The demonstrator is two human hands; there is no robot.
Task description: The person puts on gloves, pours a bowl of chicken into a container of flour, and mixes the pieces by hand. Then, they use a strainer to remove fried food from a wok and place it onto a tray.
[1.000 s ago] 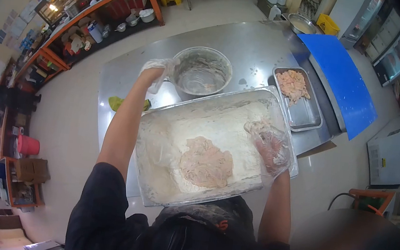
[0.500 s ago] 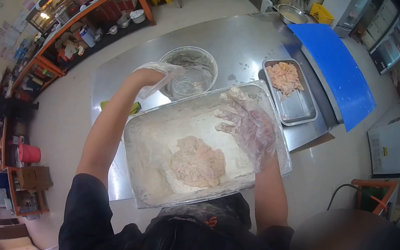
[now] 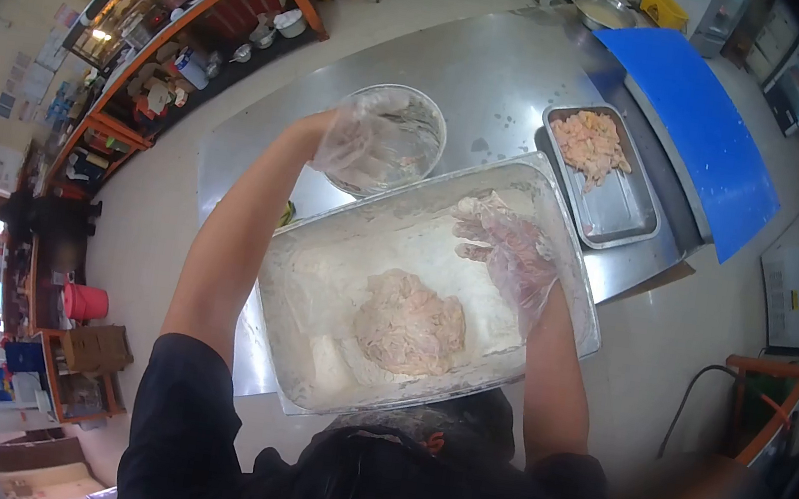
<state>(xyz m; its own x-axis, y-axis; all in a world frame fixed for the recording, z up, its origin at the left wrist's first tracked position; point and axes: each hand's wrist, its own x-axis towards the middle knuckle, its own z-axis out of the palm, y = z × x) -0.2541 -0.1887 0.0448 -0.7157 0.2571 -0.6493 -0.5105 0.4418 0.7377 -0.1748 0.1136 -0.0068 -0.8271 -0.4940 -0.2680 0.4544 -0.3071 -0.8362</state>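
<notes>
My left hand (image 3: 364, 139), in a loose clear plastic glove, is over the round metal bowl (image 3: 442, 144), its fingers reaching into the opening and apart as far as the glove shows. White residue smears the bowl's inside. My right hand (image 3: 511, 244) wears a flour-caked plastic glove and hovers inside the right part of a large metal tub (image 3: 299, 401), fingers spread and holding nothing. Pale flour dusts the tub's floor. A mound of flour-coated raw meat (image 3: 410, 324) lies near the tub's front, apart from both hands.
On the steel table (image 3: 504, 71), a smaller metal tray (image 3: 621, 213) holds raw meat pieces (image 3: 590, 145). To its right is a blue board (image 3: 702, 138). A metal basin (image 3: 602, 12) stands at the far corner. Orange shelving (image 3: 199, 6) with kitchenware runs along the left.
My left hand has moved rightward, farther over the bowl. My right hand stays inside the tub with its fingers spread. The whole view has shifted slightly.
</notes>
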